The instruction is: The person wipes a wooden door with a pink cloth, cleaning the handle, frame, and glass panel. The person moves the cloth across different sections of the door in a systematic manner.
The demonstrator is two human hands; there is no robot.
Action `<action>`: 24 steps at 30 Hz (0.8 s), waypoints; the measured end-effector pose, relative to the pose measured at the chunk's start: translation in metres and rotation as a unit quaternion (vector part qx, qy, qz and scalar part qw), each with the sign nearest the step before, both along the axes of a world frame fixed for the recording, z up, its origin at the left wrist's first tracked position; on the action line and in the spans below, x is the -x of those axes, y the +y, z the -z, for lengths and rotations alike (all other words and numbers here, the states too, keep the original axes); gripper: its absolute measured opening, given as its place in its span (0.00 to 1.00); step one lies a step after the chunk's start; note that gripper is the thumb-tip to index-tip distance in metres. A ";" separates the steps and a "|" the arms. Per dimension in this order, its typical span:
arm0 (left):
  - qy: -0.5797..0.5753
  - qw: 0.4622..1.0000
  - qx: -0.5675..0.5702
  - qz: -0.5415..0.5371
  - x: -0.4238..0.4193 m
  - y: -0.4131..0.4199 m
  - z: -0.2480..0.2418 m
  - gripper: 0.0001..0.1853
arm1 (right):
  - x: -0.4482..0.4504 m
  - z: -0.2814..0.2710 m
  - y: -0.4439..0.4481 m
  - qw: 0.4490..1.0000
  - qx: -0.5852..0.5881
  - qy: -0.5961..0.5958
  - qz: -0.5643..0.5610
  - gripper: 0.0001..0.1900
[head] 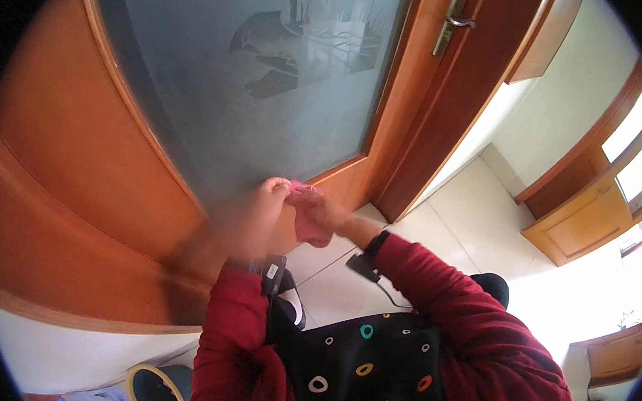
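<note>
A pink cloth hangs crumpled between my two hands, in front of the lower part of a wooden door. My left hand, partly blurred, pinches the cloth's upper edge with its fingertips. Gripping the same cloth from the right is my right hand. Just beyond the hands is the door's frosted glass pane, which carries an etched picture. The orange-brown wooden door panel runs down on the left.
A metal door handle sits at the upper right of the door. Beige floor tiles stretch off to the right, where another wooden door stands ajar. At the lower left are a bin with a yellow rim and a plastic bottle.
</note>
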State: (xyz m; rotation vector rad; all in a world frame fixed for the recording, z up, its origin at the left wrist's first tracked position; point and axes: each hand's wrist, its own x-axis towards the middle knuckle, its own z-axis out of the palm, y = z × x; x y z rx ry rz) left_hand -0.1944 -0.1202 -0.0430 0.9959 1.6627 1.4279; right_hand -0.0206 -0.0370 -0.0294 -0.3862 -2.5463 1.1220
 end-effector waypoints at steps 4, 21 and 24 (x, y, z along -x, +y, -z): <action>-0.014 0.995 -0.009 -0.095 -0.012 -0.027 -0.010 0.15 | -0.044 -0.036 -0.002 0.926 0.345 0.026 0.152 0.26; 0.640 0.739 -0.193 -0.084 -0.121 0.020 -0.055 0.22 | -0.288 -0.084 0.005 0.958 0.202 -0.059 0.194 0.21; 0.714 0.673 -0.193 0.019 -0.111 0.071 -0.049 0.19 | -0.299 -0.043 0.022 0.926 0.280 -0.014 0.253 0.19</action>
